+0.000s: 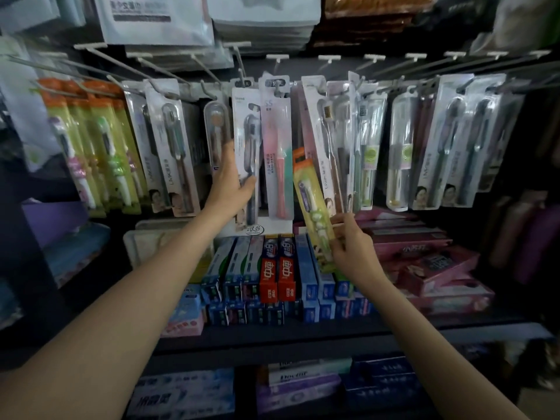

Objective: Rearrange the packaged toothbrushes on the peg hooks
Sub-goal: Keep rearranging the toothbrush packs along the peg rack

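Both hands busy at the toothbrush pegs

Left hand [231, 184] has its fingers wrapped round a hanging dark toothbrush pack [247, 153]; at 4 o'clock, right hand [348, 241] pinches a yellow-green toothbrush pack [312, 204], tilted, off the hooks.

Head-worn, wide-angle, looking forward and slightly down, close behind the left hand [230, 184] and right hand [351, 247]; peg hooks [209, 92] above both, shelf [303, 336] below them.

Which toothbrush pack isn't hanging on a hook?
The yellow pack with the orange top, held off the rack in the right hand; every other pack hangs from a peg.
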{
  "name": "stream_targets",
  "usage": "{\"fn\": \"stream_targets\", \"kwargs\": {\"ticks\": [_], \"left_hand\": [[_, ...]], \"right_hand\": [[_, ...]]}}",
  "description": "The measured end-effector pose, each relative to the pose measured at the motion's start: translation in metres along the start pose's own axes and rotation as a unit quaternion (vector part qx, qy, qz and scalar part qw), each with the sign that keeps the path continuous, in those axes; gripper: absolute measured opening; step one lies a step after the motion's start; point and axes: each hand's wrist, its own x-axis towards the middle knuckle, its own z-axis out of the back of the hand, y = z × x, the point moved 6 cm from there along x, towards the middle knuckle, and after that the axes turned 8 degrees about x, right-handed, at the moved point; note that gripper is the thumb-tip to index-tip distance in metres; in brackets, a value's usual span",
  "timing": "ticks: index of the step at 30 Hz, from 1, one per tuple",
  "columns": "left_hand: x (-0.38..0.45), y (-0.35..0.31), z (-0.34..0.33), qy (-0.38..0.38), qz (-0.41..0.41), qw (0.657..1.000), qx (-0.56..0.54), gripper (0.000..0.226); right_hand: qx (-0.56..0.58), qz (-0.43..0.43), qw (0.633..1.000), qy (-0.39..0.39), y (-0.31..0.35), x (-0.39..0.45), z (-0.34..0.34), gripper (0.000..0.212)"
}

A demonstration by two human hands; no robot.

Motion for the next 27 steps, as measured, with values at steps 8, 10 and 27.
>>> {"fn": "stream_targets", "kwargs": {"ticks": [8,10,27], "left_hand": [[-0.002,0.0,0.006,-0.02,0.075,0.996,-0.054,0.054],[-0.006,0.003,0.008,-0.023,0.08,0.995,-0.056,0.047],[-0.037,0.026,0.018,0.003,0.105,0.986,-0.131,0.019]], "right_hand": [[0.112,-0.034,0.99,0.074,-0.008,-0.014,-0.027,0.023],[0.111,-0.054,0.99,0.071,-0.017,-0.016,-0.03,0.024],[-0.024,0.115,0.99,-0.081,0.016,-0.036,-0.013,0.037]]}}
